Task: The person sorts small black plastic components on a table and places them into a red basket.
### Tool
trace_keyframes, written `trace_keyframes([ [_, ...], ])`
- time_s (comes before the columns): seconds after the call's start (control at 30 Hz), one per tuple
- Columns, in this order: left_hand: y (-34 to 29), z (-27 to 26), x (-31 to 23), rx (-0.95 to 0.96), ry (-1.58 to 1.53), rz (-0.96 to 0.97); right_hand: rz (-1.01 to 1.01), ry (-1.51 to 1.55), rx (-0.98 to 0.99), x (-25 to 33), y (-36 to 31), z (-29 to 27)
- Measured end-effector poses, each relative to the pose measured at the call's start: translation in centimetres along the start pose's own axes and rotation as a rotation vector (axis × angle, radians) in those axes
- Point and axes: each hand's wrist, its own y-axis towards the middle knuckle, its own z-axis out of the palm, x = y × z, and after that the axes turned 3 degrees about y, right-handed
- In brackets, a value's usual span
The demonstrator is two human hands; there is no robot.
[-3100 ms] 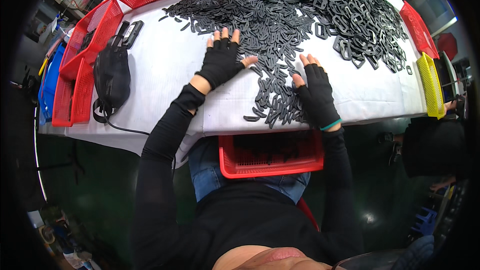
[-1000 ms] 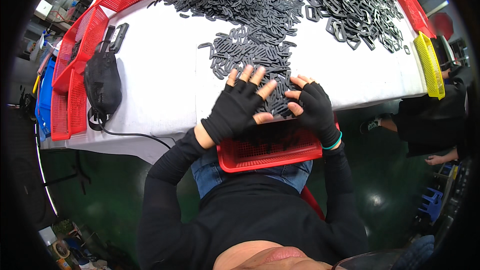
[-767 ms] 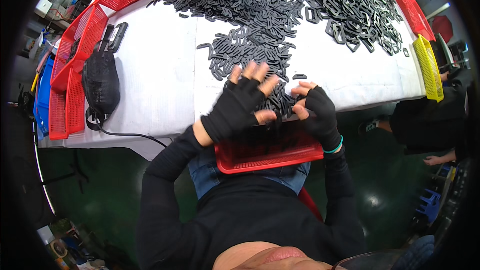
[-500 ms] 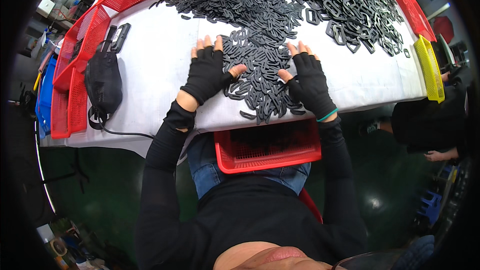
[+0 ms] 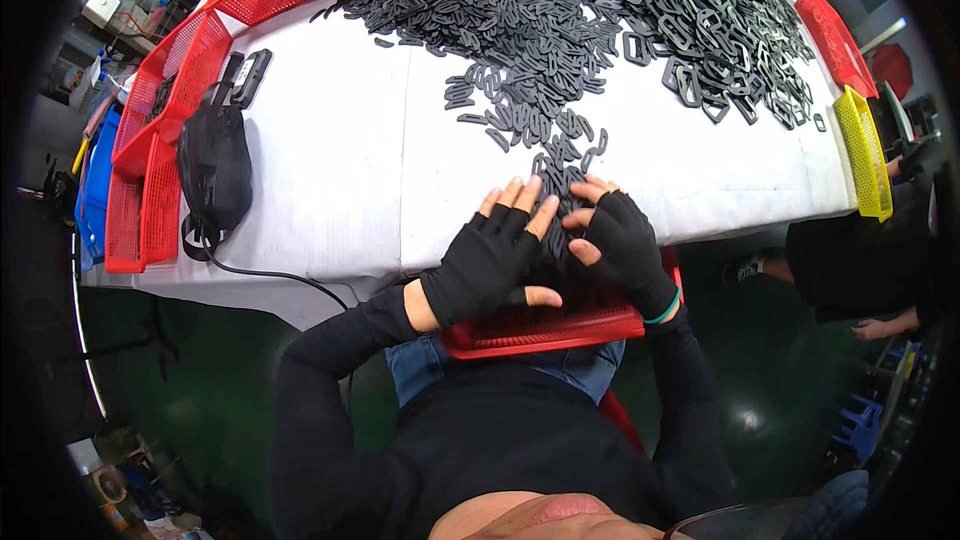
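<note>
A heap of small black curved plastic pieces (image 5: 540, 70) narrows toward the table's near edge. My left hand (image 5: 485, 255), in a black fingerless glove, lies along the left of a cluster of these pieces with its fingers extended. On the cluster's right side my right hand (image 5: 622, 245), gloved alike, has bent but parted fingers touching the pieces. Neither hand grips anything. Beneath both hands, at the table edge over my lap, is a red plastic basket (image 5: 545, 340). The hands and falling pieces hide most of its inside.
Larger black rectangular buckles (image 5: 715, 50) are piled at the far right. Red baskets (image 5: 160, 155) line the left edge, beside a black pouch (image 5: 215, 165) with a cable. A yellow basket (image 5: 863, 155) and a red basket (image 5: 832, 35) stand at the right edge. Another person's hand (image 5: 872, 328) shows at right.
Both hands have moved toward me and closer together, sweeping small black pieces from the table to its edge and over the red basket. The near end of the heap has shrunk.
</note>
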Motion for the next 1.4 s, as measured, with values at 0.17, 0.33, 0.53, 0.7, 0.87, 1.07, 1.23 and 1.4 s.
trace_keyframes([
  [0.17,2.9,-0.8,3.9,-0.127,-0.085,-0.043,0.081,0.210,-0.052,-1.6,1.7,-1.4],
  [0.33,7.4,0.1,11.7,-0.284,0.250,-0.394,0.145,-0.061,-0.247,-9.7,8.9,0.0],
  [0.53,8.0,0.5,13.3,-0.265,0.301,-0.395,0.058,-0.409,-0.162,-14.6,13.5,2.6],
  [0.7,7.6,-0.1,13.1,-0.200,0.316,-0.454,0.087,0.082,-0.091,-10.6,14.7,2.0],
  [0.87,8.0,-0.2,12.8,-0.213,0.315,-0.462,0.082,-0.267,-0.224,-16.5,19.3,1.3],
  [1.07,8.4,0.1,12.9,-0.211,0.278,-0.448,-0.054,-0.701,-0.157,-20.5,21.4,5.0],
  [1.23,7.8,-0.1,13.0,-0.179,0.323,-0.471,-0.127,-0.234,-0.113,-11.9,20.3,3.9],
  [1.4,8.6,0.0,12.4,-0.194,0.283,-0.447,0.016,-0.618,-0.275,-18.5,20.3,2.7],
])
